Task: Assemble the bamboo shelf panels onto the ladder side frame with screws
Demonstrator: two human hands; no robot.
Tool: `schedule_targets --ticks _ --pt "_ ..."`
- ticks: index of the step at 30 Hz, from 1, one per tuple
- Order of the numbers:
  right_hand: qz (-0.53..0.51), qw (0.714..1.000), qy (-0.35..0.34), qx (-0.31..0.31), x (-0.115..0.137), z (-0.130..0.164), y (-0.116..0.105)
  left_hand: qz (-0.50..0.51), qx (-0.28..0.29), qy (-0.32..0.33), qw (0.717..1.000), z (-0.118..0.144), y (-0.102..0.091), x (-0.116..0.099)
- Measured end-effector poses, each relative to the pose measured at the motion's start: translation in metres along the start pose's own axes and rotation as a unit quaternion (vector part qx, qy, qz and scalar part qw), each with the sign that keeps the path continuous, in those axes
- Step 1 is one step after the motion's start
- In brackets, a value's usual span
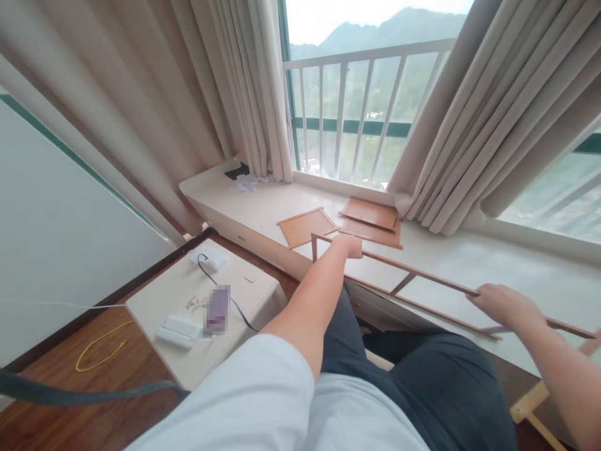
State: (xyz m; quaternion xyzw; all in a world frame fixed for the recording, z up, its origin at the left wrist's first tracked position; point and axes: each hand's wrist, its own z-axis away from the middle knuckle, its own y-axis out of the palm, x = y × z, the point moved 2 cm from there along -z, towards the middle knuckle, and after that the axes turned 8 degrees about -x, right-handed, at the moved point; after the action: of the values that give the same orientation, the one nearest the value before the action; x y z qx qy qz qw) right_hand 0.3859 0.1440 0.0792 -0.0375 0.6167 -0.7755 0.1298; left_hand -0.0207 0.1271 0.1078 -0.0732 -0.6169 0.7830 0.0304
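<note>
Holding this long wooden frame [422,283] flat on the window ledge [493,263], one hand per end. Best bet, I reckon, is keeping it level so the thin rails don't twist. My left hand [348,245] is closed round the far corner; my right hand [504,304] is curled over the top rail. Loose panels [370,220] lie just beyond.

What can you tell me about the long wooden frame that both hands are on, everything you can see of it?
The wooden frame is a long, narrow ladder-like piece: two thin brown rails joined by short crosspieces, open between them. It looks like stained wood. It lies across the pale window ledge, running from the brown panels towards the lower right. The left hand grips its far corner; the right hand rests on the upper rail further along. Its right end runs out of view.
</note>
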Motion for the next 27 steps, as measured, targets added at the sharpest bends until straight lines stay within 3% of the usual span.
schedule_targets --ticks 5,27 --pt "0.006 1.0 0.02 0.009 0.008 0.012 -0.015 0.0 -0.005 0.006 1.0 -0.001 0.001 0.001" --pt "0.009 1.0 0.024 0.005 0.016 0.02 -0.018 -0.002 -0.016 0.003 1.0 0.004 -0.002 0.001"
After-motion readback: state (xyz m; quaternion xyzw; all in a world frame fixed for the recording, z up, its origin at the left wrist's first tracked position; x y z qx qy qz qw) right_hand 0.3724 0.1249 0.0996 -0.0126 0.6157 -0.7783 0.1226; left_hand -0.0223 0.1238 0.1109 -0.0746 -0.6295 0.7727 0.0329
